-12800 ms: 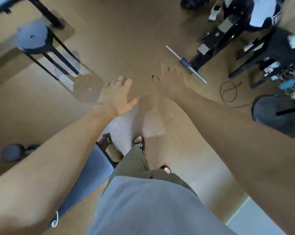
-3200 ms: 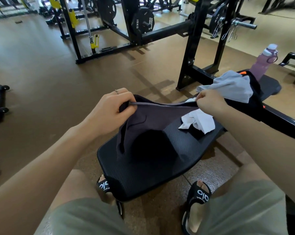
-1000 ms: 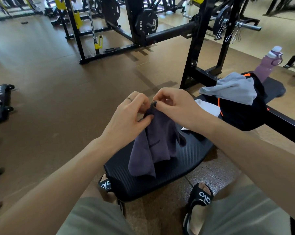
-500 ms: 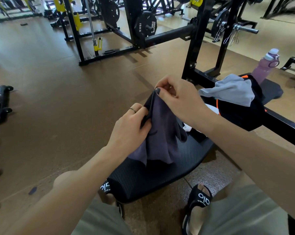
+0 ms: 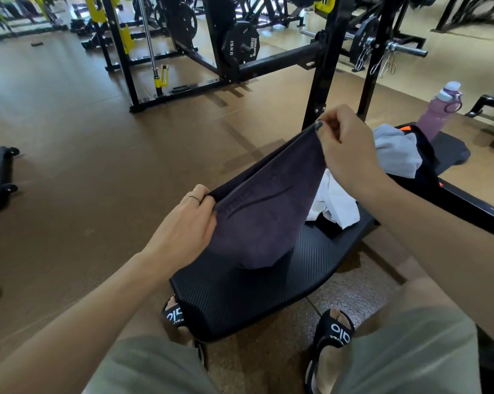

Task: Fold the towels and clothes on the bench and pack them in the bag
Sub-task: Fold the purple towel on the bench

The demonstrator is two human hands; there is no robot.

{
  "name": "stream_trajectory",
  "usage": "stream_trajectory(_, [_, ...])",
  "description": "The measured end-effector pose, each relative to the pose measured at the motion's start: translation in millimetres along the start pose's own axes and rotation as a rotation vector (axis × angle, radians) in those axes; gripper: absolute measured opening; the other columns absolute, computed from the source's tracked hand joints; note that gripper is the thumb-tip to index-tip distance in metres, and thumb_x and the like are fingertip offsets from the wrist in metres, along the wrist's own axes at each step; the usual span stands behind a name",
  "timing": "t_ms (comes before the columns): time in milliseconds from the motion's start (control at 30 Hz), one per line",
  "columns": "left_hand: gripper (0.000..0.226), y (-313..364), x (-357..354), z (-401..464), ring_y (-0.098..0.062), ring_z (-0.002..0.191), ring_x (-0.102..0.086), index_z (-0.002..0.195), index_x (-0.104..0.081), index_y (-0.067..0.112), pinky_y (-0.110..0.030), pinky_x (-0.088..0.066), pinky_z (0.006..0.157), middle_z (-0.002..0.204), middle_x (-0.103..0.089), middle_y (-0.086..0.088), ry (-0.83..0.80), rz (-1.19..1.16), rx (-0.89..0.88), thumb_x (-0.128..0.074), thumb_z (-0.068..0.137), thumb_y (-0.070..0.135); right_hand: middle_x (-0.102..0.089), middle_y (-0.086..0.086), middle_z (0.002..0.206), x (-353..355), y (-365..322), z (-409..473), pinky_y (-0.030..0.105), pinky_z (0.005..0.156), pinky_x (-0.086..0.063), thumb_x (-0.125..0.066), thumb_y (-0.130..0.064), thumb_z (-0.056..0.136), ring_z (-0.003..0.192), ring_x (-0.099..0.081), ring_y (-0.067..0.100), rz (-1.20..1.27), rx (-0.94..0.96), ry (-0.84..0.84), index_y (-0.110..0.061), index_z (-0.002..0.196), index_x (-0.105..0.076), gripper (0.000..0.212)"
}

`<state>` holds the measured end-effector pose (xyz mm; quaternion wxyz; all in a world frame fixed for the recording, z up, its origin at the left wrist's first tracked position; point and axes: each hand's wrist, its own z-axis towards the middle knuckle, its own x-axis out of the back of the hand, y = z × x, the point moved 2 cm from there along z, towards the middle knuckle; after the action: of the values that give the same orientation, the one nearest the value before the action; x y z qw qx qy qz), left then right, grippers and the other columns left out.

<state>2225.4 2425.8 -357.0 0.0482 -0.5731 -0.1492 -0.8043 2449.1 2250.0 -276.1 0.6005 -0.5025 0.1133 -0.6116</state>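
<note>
Above the bench (image 5: 240,297), both hands' curled fingers pinch the purple towel (image 5: 262,211) taut: left hand (image 5: 189,231), right hand (image 5: 342,143)

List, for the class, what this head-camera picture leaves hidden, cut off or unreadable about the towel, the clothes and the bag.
- Dark towel: head view; its embossed lettering is too faint to read.
- White garment: partly hidden behind the towel and the right hand.
- Black bag: its opening is covered by the grey cloth; contents unseen.
- Bench: its far end is cut off by the right edge.
- Left hand: fingertips hidden in the towel's fold.
</note>
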Motion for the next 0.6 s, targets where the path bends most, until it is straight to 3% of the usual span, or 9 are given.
stream_trajectory(100, [0.020, -10, 11, -1, -0.033, 0.089, -0.057, 0.104, -0.058, 0.003, -0.034, -0.040, 0.073, 0.110, -0.053, -0.015, -0.006, -0.014, -0.033, -0.044, 0.102, 0.017, -0.054, -0.011, 0.077, 5, 12, 3, 0.040, 0.070, -0.053, -0.048, -0.019, 0.100, 0.070, -0.051, 0.005, 0.021, -0.078, 0.030, -0.015, 0.100, -0.057, 0.010])
stream_trajectory(200, [0.016, -22, 26, -2, -0.020, 0.084, -0.055, 0.106, -0.062, 0.011, -0.028, -0.043, 0.076, 0.105, -0.052, 0.002, 0.017, -0.101, -0.101, -0.050, 0.103, 0.020, -0.054, -0.012, 0.079, 7, 20, 3, 0.041, 0.077, -0.053, -0.048, -0.019, 0.100, 0.073, -0.051, 0.004, -0.006, -0.110, 0.019, -0.016, 0.101, -0.057, 0.009])
stream_trajectory(267, [0.013, -28, 36, -1, -0.012, 0.088, -0.055, 0.105, -0.066, 0.013, -0.020, -0.040, 0.079, 0.102, -0.055, 0.007, 0.039, -0.170, -0.124, -0.056, 0.100, 0.021, -0.057, -0.008, 0.082, 9, 23, 1, 0.034, 0.076, -0.052, -0.047, -0.018, 0.101, 0.074, -0.051, 0.004, -0.019, -0.126, 0.015, -0.017, 0.102, -0.056, 0.009])
stream_trajectory(333, [0.005, -32, 44, 0, -0.011, 0.089, -0.057, 0.101, -0.068, 0.013, -0.016, -0.041, 0.079, 0.100, -0.061, 0.006, 0.073, -0.207, -0.114, -0.064, 0.098, 0.014, -0.060, -0.002, 0.089, 11, 27, 1, 0.011, 0.062, -0.046, -0.047, -0.016, 0.102, 0.074, -0.052, 0.003, -0.019, -0.150, 0.014, -0.014, 0.105, -0.058, 0.011])
stream_trajectory(400, [0.005, -34, 51, 1, -0.013, 0.087, -0.060, 0.095, -0.070, 0.014, -0.018, -0.043, 0.078, 0.095, -0.065, 0.004, 0.120, -0.252, -0.062, -0.069, 0.093, 0.009, -0.060, -0.001, 0.089, 13, 32, 1, 0.004, 0.054, -0.042, -0.048, -0.013, 0.102, 0.074, -0.054, 0.003, 0.013, -0.197, 0.012, -0.012, 0.106, -0.059, 0.012])
stream_trajectory(600, [0.015, -38, 62, 0, -0.002, 0.077, -0.063, 0.084, -0.071, 0.020, -0.015, -0.049, 0.071, 0.088, -0.071, 0.006, 0.198, -0.632, 0.219, -0.076, 0.087, 0.006, -0.063, 0.006, 0.078, 14, 47, 0, 0.024, 0.056, -0.051, -0.049, -0.013, 0.102, 0.056, -0.059, 0.010, 0.108, -0.297, -0.023, -0.008, 0.106, -0.058, 0.011])
